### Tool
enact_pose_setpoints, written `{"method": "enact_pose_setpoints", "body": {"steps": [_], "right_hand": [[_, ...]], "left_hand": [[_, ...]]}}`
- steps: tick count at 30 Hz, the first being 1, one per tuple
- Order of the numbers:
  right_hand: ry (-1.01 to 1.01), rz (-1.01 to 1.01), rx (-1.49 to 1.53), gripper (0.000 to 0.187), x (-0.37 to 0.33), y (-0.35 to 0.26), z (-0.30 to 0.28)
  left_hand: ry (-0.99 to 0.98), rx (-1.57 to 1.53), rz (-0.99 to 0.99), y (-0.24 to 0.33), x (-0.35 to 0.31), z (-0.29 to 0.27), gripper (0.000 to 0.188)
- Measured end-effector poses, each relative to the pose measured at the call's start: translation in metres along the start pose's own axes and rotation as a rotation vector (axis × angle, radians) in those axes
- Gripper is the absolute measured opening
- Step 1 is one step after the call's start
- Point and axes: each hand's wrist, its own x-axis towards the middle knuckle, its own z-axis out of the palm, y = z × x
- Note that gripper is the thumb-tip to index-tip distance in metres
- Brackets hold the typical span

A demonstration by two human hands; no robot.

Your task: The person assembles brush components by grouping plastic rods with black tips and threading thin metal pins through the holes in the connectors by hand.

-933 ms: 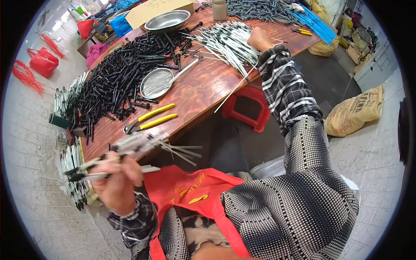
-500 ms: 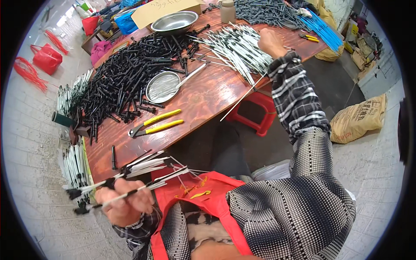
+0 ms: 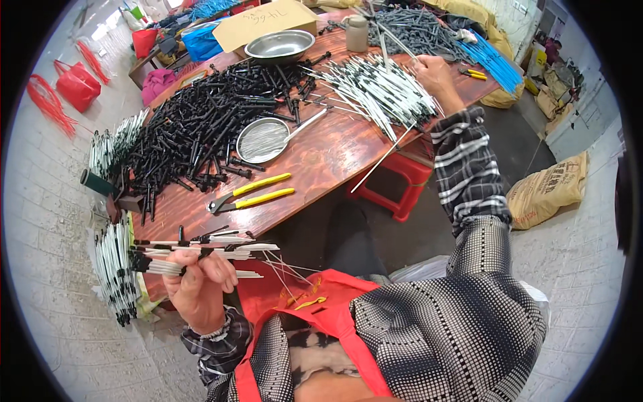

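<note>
My left hand (image 3: 197,285) is closed around a bundle of thin white rods with black fittings (image 3: 241,251), above the table's near left corner. The rods lie roughly level, white ends pointing right. At the far right of the table, my right hand (image 3: 435,77) pinches a thin white rod (image 3: 396,41) that slants up to the left and looks blurred. Just below that hand spreads a pile of white and black rods (image 3: 378,90). One long rod (image 3: 382,157) juts out from the pile over the table edge.
Black plastic parts (image 3: 207,110) heap the left of the table (image 3: 321,154). Near them are a pan of pins (image 3: 261,141), yellow-handled pliers (image 3: 258,191), a steel bowl (image 3: 278,45) and a carton (image 3: 258,25). A red stool (image 3: 405,191) stands below. More rods (image 3: 115,268) stand at left.
My right hand has lifted a rod up from the pile. My left hand has risen slightly, and its bundle has turned more level. The whole view has shifted a little.
</note>
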Motion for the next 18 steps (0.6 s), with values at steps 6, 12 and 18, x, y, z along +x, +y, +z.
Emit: {"method": "enact_pose_setpoints", "body": {"steps": [6,12,18], "right_hand": [[-0.039,-0.149,0.487,0.025,-0.049,-0.083,-0.077],[-0.366,-0.093,0.725,0.025,-0.125,-0.152,-0.135],[-0.367,-0.174,0.771,0.024,-0.209,-0.221,-0.061]], "left_hand": [[0.086,-0.064,-0.029,0.031,-0.007,-0.011,0.02],[0.215,-0.059,-0.09,0.047,-0.001,-0.017,0.02],[0.33,-0.041,-0.095,0.046,0.005,-0.006,0.019]]}}
